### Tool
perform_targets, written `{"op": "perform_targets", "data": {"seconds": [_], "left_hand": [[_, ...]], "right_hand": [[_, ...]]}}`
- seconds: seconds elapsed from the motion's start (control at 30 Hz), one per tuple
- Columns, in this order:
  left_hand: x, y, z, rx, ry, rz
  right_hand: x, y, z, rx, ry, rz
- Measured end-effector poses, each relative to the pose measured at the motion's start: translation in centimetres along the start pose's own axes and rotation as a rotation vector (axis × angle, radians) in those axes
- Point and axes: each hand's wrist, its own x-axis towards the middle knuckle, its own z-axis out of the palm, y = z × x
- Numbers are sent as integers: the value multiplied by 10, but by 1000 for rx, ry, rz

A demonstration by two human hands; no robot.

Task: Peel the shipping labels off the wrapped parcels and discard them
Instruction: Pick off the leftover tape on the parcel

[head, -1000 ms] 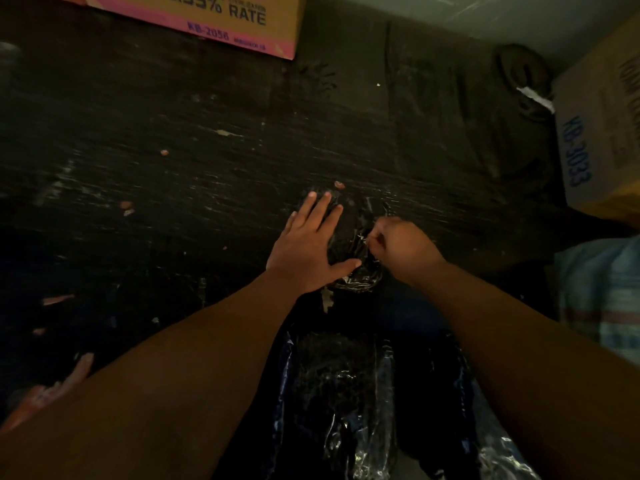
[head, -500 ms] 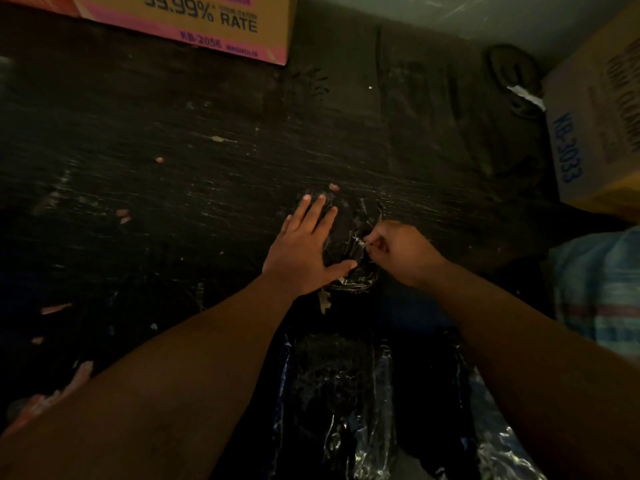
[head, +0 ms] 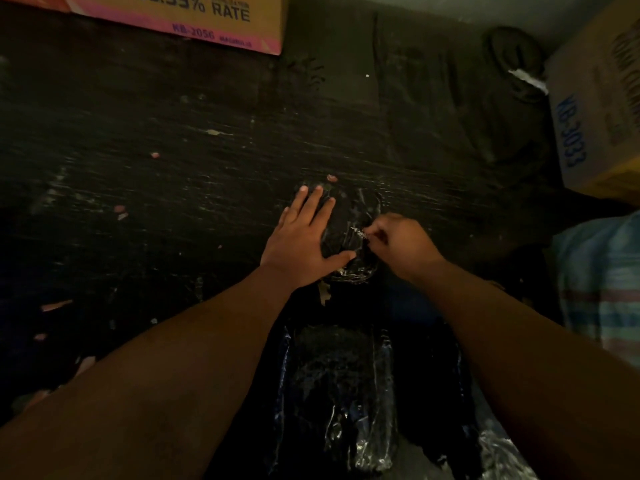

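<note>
A small parcel wrapped in shiny black plastic (head: 349,237) lies on the dark floor. My left hand (head: 304,240) lies flat on its left side, fingers spread, pressing it down. My right hand (head: 398,244) is pinched at the parcel's right side on a small pale shred of label or tape (head: 358,233). The light is dim and the label itself is hard to make out. A larger black-wrapped parcel (head: 343,393) lies between my forearms, closer to me.
An orange and pink carton (head: 194,19) stands at the top left. A brown carton (head: 602,109) marked in blue stands at the right, with striped cloth (head: 602,282) below it. Small pale scraps (head: 121,213) dot the scuffed dark floor (head: 138,150).
My right hand has shifted slightly along the parcel's right side, still pinching. The left hand stays flat on the parcel. The view has drifted a little.
</note>
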Motion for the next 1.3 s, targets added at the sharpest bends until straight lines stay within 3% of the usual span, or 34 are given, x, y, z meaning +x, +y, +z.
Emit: {"op": "perform_targets", "data": {"seconds": [0.17, 0.23, 0.37, 0.57, 0.73, 0.93, 1.13, 1.3], "left_hand": [[0, 2, -4, 6, -35, -14], [2, 5, -9, 21, -75, -25], [5, 19, -17, 85, -108, -68], [7, 33, -6, 104, -84, -171], [8, 30, -4, 141, -81, -161], [8, 28, -1, 150, -68, -148], [7, 27, 0, 151, -50, -139], [7, 28, 0, 152, -43, -141]], "right_hand": [[-8, 9, -1, 453, 23, 257], [-15, 10, 1, 522, 25, 300], [-18, 5, 2, 351, 57, 221], [-11, -2, -1, 248, 73, 267], [-3, -13, -3, -99, -9, 178], [-3, -6, -5, 86, 34, 273], [3, -20, -10, -193, -86, 185], [2, -17, -12, -36, -28, 265]]}}
